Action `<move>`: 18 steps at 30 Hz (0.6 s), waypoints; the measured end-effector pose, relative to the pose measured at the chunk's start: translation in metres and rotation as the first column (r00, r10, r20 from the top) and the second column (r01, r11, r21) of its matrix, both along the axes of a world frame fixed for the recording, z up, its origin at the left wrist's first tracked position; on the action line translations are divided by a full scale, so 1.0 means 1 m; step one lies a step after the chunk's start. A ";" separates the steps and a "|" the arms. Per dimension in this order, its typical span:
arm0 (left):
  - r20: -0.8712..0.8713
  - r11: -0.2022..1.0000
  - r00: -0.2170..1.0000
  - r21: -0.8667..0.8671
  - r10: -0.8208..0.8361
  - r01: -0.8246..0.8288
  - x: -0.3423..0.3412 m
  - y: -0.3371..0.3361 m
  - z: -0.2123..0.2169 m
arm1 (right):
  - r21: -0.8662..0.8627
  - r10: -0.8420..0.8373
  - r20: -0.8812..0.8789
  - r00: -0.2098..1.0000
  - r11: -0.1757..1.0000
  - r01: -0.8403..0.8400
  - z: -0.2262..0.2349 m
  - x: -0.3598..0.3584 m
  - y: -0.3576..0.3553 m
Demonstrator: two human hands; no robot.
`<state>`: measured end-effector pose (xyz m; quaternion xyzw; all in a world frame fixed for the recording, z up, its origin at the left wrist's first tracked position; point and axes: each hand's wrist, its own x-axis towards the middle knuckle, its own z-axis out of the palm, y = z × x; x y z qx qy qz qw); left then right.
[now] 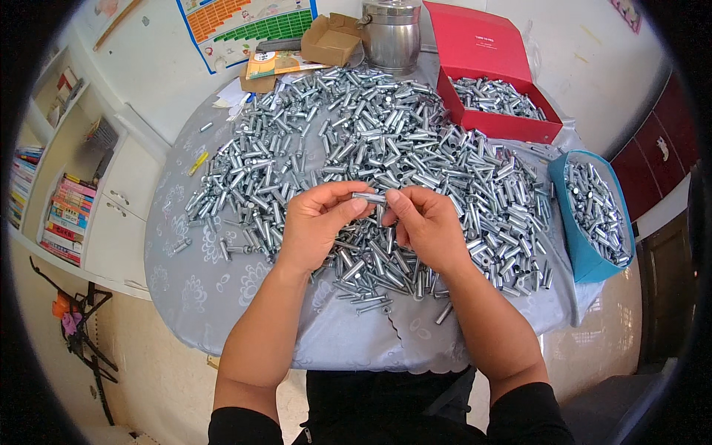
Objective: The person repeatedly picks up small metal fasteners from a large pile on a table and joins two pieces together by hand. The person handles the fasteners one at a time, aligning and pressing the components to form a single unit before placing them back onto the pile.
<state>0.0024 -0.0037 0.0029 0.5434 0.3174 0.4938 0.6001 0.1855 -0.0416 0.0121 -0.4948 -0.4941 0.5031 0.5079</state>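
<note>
Over the near part of the pile, my left hand [317, 222] and my right hand [432, 226] come together. They pinch a short, shiny metal sleeve [369, 198] between thumbs and fingers, the left at one end and the right at the other. The sleeve lies roughly level from left to right. Whether a bolt sits inside it cannot be made out. Beneath and beyond my hands spreads a large heap of silver metal sleeves and bolts [415, 159], partly hidden by my fingers and wrists.
An open red box [519, 132] holding similar parts stands at the back right. A filled blue fabric bin [586, 271] is at the right edge. Behind the heap are a metal pot [391, 41] and a cardboard box [331, 41]. A yellow pen-like object [198, 163] lies on the grey tablecloth [174, 274].
</note>
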 end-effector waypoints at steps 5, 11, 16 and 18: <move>-0.151 0.999 0.987 0.025 0.051 -0.047 0.001 -0.004 0.001 | -0.032 -0.011 -0.084 0.996 0.999 0.008 -0.003 0.003 0.004; -0.066 0.997 0.997 -0.071 0.025 -0.029 -0.002 0.001 0.000 | 0.148 -0.051 -0.163 0.985 0.986 0.076 -0.005 -0.006 0.004; -0.065 0.999 0.997 -0.043 0.028 -0.031 -0.002 0.000 -0.001 | -0.046 0.016 -0.030 0.999 0.999 -0.017 -0.003 0.005 0.004; -0.087 0.999 0.996 -0.043 0.025 -0.029 0.000 -0.002 0.001 | -0.004 0.005 -0.068 0.998 1.000 -0.005 -0.004 0.005 0.003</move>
